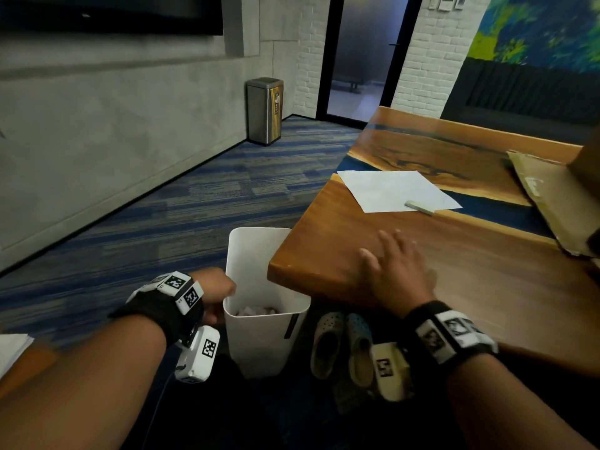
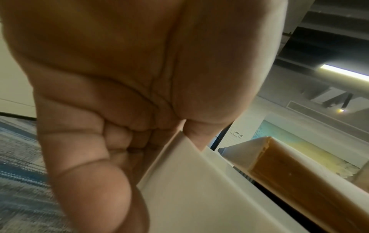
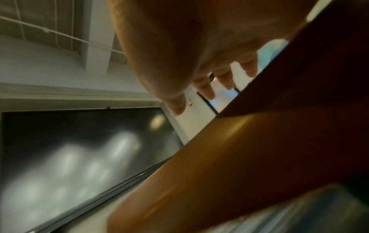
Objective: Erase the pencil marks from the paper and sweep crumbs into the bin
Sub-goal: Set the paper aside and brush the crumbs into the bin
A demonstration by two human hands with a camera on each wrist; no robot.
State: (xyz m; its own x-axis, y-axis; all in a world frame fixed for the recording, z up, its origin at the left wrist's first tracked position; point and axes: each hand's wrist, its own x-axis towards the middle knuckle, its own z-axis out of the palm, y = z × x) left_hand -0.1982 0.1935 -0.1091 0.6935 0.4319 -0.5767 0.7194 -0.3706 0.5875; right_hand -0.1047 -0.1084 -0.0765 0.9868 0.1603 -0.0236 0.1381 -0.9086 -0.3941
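A white plastic bin [image 1: 259, 339] stands on the floor under the near corner of the wooden table [image 1: 487, 287], with crumpled scraps at its bottom. My left hand [image 1: 216, 295] grips the bin's left rim [image 2: 179, 173], thumb over the edge. My right hand [image 1: 397, 267] lies flat on the table near that corner, fingers [image 3: 209, 88] straight and spread. Farther back a white sheet of paper [image 1: 389, 190] lies on the table. A pale eraser [image 1: 419, 207] rests on the sheet's near edge. Any crumbs are too small to see.
Flattened cardboard [image 1: 558, 196] lies at the table's right. A pair of clogs [image 1: 341, 342] sits on the floor beside the bin. A steel pedal bin [image 1: 264, 110] stands by the far wall, on blue carpet [image 1: 162, 206].
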